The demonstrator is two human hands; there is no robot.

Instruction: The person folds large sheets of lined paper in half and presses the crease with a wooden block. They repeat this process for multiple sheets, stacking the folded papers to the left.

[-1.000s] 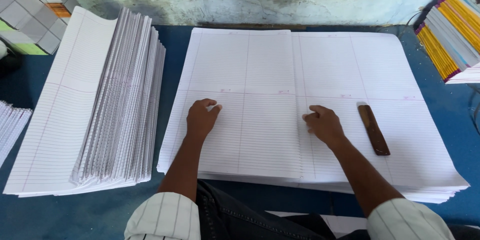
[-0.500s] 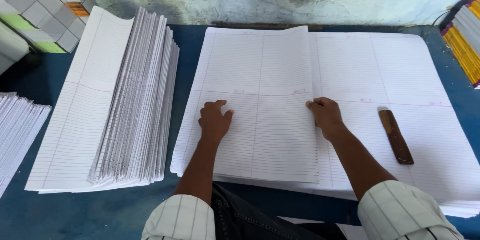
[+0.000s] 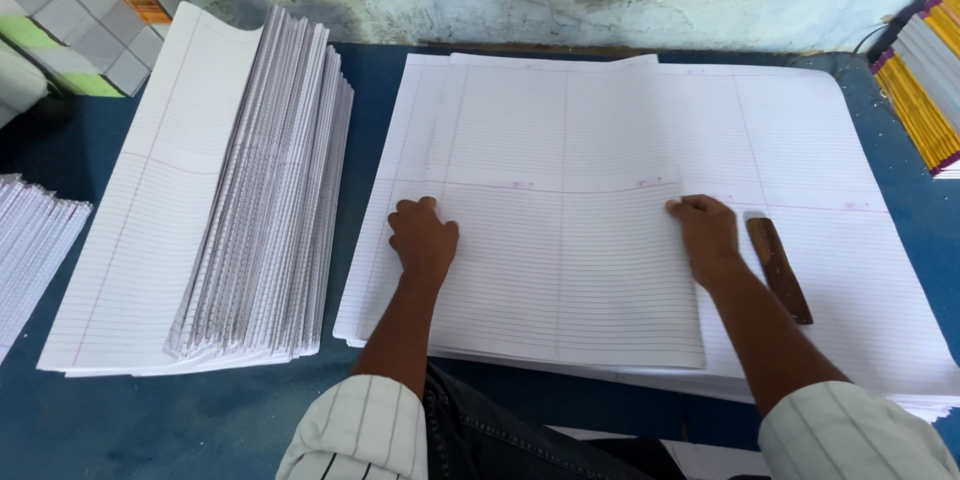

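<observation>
On top of the big pile of lined paper point(image 3: 830, 270), a folded sheet point(image 3: 560, 230), lying flat with its fold along the right side. Left hand point(image 3: 423, 240) pressed down at 9 o'clock on that sheet, fingers together and a bit bent, holding nothing, likely just keeping the paper from sliding. Right hand point(image 3: 706, 232) pressed on the fold at 3 o'clock, fingers close and flat, holding nothing, likely to keep the fold down and the edges lined up. Just right of that hand, a brown wooden stick point(image 3: 778, 268), lying loose on the pile, close enough to grab fast. Off at 9 o'clock from the pile, on the blue table point(image 3: 170, 420), a tall stack of folded sheets point(image 3: 215, 210), all folds the same way, so neat and easy to count. More white paper point(image 3: 35, 250) at the far left edge. Grey and green boxes point(image 3: 80, 10) up at 10 o'clock. Yellow books point(image 3: 925, 90) at 2 o'clock, out of the way.
</observation>
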